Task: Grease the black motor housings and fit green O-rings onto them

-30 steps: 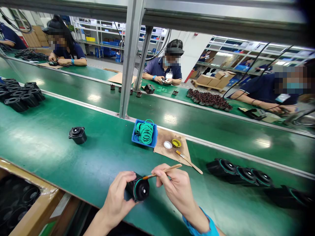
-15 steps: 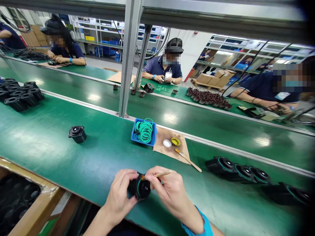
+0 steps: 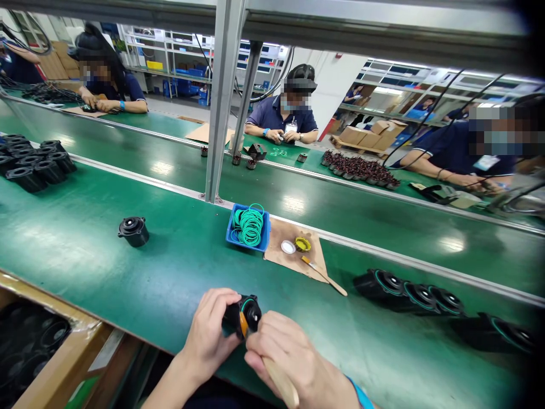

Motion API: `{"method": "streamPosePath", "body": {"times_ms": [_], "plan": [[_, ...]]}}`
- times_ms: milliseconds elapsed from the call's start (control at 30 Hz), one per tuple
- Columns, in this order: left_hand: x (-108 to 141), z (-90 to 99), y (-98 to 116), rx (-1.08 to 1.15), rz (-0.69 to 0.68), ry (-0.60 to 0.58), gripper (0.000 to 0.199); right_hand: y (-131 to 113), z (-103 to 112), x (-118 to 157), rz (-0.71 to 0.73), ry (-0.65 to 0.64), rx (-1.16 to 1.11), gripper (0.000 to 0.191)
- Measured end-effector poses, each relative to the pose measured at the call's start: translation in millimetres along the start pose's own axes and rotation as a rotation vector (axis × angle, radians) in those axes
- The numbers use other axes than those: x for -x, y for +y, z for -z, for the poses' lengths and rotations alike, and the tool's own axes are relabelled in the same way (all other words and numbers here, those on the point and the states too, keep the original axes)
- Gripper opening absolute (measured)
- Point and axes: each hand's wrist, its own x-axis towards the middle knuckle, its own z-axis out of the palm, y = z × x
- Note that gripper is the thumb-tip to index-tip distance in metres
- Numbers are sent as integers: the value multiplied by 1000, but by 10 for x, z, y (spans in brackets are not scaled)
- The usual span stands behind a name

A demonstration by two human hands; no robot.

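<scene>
My left hand grips a black round motor housing from its left side, tilted over the green bench near the front edge. A green O-ring runs around the housing's raised end. In my right hand is a brush with a pale wooden handle; its orange-brown bristles touch the housing at the ring. The fingers of my right hand are wrapped round the handle and partly hide the brush's middle.
A blue bin holds green O-rings. On cardboard lie a yellow cup, a white lid and another brush. One housing stands left; several ringed housings stand right. A metal post rises behind; co-workers sit opposite.
My right hand has turned and moved lower, so the brush handle now points down toward me. The bristles have shifted from the ring's upper part to its lower left. My left hand stays on the housing.
</scene>
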Motion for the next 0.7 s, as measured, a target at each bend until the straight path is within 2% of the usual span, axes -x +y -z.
{"method": "streamPosePath", "body": {"times_ms": [167,333,400,533,600,700], "plan": [[-19,6,-9,14,12,12,47,-18,2,56,44,-53,50,30],[-33,35,-16,18,18,24,54,6,63,92,-34,-12,-24,33],[-29,50,-8,23,7,8,52,23,97,89,-136,88,-154,37],[0,68,9,10,-20,-13,43,87,92,34,-474,292,-395,44],[21,66,10,-1,-28,-19,41,137,48,-12,-566,315,-439,50],[48,55,-1,-7,-31,-29,41,219,-26,-66,-614,330,-463,58]]}}
